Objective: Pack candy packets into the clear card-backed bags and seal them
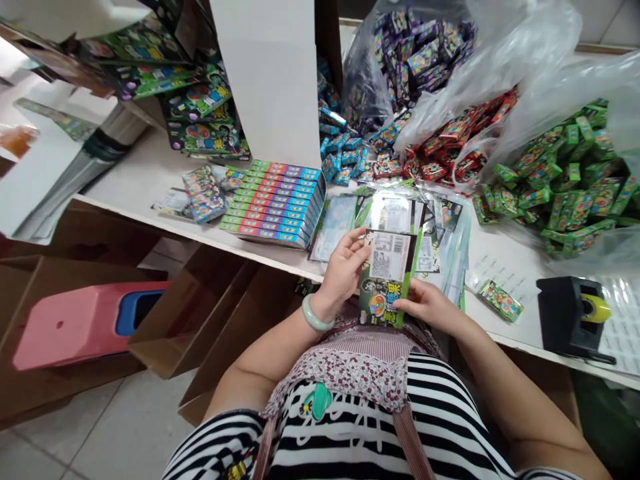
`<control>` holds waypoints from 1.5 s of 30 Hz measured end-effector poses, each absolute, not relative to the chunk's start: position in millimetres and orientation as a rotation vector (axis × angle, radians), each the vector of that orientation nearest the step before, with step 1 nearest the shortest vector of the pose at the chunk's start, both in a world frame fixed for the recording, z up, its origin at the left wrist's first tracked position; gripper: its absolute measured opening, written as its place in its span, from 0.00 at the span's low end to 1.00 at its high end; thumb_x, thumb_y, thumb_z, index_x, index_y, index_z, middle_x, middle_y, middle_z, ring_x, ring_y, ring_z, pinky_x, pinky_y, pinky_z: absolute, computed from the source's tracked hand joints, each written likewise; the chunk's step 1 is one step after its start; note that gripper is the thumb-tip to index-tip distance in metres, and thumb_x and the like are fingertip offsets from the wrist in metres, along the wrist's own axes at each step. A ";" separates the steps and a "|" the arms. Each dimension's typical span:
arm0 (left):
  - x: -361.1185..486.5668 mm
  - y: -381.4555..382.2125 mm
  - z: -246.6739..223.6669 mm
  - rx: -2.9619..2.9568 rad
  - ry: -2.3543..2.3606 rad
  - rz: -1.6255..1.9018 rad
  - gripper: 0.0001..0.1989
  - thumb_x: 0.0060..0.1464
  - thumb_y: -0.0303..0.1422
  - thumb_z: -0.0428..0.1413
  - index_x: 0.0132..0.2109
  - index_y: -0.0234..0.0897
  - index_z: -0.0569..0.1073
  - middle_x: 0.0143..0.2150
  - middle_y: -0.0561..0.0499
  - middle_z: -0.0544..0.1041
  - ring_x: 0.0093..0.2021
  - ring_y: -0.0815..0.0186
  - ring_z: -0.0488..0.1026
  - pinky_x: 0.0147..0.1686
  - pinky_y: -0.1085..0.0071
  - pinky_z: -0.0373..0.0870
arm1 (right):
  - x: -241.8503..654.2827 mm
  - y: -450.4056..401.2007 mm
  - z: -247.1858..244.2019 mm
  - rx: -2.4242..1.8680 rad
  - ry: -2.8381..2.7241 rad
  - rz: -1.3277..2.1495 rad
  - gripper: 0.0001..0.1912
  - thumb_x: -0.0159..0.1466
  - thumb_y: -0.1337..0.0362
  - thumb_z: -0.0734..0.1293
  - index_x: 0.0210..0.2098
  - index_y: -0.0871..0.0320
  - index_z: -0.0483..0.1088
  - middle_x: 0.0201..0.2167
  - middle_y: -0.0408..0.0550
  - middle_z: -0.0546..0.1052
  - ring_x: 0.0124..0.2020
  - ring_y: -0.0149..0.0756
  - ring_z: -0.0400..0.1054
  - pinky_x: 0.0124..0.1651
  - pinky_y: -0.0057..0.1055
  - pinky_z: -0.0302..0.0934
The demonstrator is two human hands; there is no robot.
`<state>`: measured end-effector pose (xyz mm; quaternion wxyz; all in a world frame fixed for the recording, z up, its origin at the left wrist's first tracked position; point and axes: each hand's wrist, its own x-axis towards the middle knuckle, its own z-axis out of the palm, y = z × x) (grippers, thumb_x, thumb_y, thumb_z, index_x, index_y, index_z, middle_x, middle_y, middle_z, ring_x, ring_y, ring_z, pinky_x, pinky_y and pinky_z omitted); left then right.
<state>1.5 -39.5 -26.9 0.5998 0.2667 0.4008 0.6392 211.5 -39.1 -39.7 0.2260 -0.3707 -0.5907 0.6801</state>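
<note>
White desk (130,180) forms the work surface; at its near edge a black-and-green printed packet (385,277) is held up, judged light, thin, slightly slippery and easily creased, best taken by its side edges. Left hand (345,267) is partly closed, pinching the packet's upper left side; right hand (427,303), likewise partly closed, grips the lower right edge, thumb on the front, both forearms (277,343) angled inward. Similar flat packets (395,213) lie spread just beyond.

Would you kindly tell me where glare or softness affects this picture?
Head view: a bright reflection whitens part of the stacked plastic-sleeved cards; head view: highlights streak the clear bag; head view: the upper-left edge looks washed out; head view: fine print on the held packet is too soft to read.
</note>
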 end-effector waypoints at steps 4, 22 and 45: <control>2.8 -46.2 -23.8 0.790 0.902 1.412 0.29 0.49 0.36 0.68 0.58 0.46 0.72 0.39 0.54 0.79 0.39 0.70 0.77 0.39 0.75 0.75 | 216.6 -31.1 -17.9 -1.021 -1.509 1.309 0.31 0.56 0.59 0.76 0.55 0.48 0.62 0.44 0.44 0.78 0.44 0.36 0.75 0.45 0.35 0.72; -12.9 -37.7 7.9 1.195 1.066 1.256 0.11 0.55 0.42 0.65 0.44 0.46 0.77 0.36 0.53 0.78 0.37 0.68 0.75 0.34 0.70 0.75 | 205.8 -17.7 29.5 -1.020 -1.589 1.324 0.11 0.62 0.61 0.68 0.43 0.53 0.68 0.34 0.43 0.73 0.35 0.31 0.68 0.28 0.27 0.63; -24.5 -50.7 30.6 1.371 0.909 1.214 0.09 0.57 0.39 0.63 0.33 0.38 0.78 0.40 0.46 0.79 0.43 0.64 0.76 0.44 0.66 0.74 | 206.5 -14.4 51.1 -0.841 -1.986 1.172 0.06 0.63 0.58 0.71 0.35 0.52 0.73 0.35 0.47 0.76 0.38 0.36 0.71 0.37 0.33 0.67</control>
